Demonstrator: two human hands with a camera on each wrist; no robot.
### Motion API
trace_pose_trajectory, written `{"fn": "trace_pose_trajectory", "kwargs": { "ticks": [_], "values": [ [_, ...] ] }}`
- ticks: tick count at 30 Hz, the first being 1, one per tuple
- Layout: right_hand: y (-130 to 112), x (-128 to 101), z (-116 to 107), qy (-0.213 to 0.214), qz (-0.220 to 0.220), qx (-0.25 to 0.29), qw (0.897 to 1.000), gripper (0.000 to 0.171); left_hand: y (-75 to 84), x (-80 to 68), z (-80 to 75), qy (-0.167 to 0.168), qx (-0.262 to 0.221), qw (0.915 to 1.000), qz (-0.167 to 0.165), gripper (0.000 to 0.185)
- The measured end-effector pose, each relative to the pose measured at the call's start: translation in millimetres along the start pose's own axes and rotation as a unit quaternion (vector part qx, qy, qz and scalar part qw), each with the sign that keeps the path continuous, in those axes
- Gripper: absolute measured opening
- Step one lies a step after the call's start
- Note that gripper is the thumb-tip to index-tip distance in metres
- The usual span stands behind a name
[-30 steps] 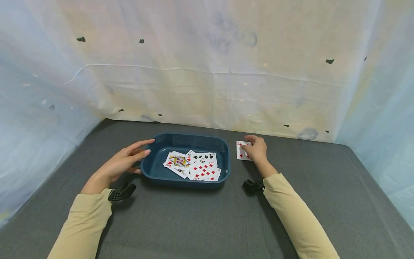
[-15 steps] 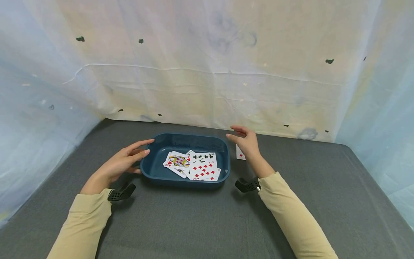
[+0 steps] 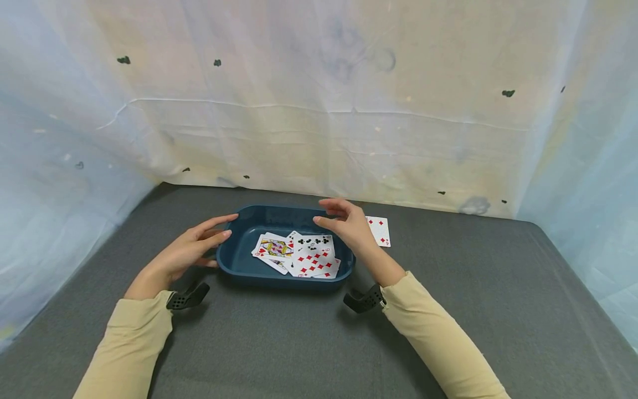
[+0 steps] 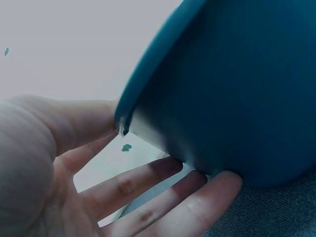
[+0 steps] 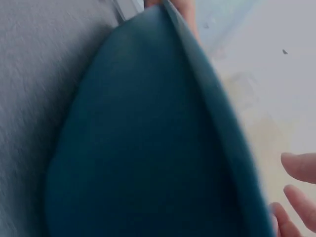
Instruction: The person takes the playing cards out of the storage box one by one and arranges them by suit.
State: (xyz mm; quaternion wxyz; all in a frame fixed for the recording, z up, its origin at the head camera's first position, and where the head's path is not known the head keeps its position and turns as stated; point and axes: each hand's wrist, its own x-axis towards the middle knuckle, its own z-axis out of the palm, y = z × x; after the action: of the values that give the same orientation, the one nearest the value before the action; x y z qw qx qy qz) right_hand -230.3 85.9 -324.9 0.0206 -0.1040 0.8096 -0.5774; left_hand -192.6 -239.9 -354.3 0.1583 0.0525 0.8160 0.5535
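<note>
A dark blue tray (image 3: 238, 265) sits on the grey table and holds several playing cards (image 3: 299, 254) face up. My left hand (image 3: 191, 248) rests against the tray's left wall (image 4: 237, 94) with straight fingers (image 4: 148, 177) along it. My right hand (image 3: 346, 221) hovers over the tray's right rim, fingers loosely extended and holding nothing. Its fingertips (image 5: 298, 190) show beside the tray wall (image 5: 143, 148) in the right wrist view. A four of diamonds (image 3: 380, 230) lies face up on the table just right of the tray.
A pale stained cloth backdrop (image 3: 319, 111) stands behind and to both sides of the grey table (image 3: 299, 343). Beige sleeves (image 3: 438, 338) cover both forearms, with black wrist mounts (image 3: 366, 300) below each hand.
My right hand let go of the four of diamonds on the table and moved left, over the tray's right rim. The left hand has stayed put.
</note>
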Motion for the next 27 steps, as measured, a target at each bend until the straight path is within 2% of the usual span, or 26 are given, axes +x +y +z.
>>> {"fn": "trace_pose_trajectory", "kwargs": {
  "ticks": [6, 10, 15, 21, 27],
  "values": [
    [4, -3, 13, -0.054, 0.0, -0.012, 0.998, 0.049, 0.6, -0.3, 0.6, 0.001, 0.0, 1.0, 0.0, 0.063],
    [7, -3, 18, -0.119, -0.012, -0.059, 0.991, 0.052, 0.6, -0.4, 0.5, 0.001, -0.003, 1.0, 0.001, 0.063],
    [8, -2, 22, -0.188, -0.021, -0.138, 0.972, 0.054, 0.3, -0.3, 0.4, 0.001, -0.002, 1.0, 0.001, 0.065],
    [7, -2, 27, -0.218, -0.007, -0.205, 0.954, 0.052, 0.8, -0.8, 0.1, 0.002, -0.001, 1.0, -0.003, 0.064],
    [8, -2, 29, -0.248, -0.002, -0.304, 0.92, 0.049, 1.5, -0.5, 1.3, 0.004, 0.006, 1.0, -0.007, 0.063]
  ]
}}
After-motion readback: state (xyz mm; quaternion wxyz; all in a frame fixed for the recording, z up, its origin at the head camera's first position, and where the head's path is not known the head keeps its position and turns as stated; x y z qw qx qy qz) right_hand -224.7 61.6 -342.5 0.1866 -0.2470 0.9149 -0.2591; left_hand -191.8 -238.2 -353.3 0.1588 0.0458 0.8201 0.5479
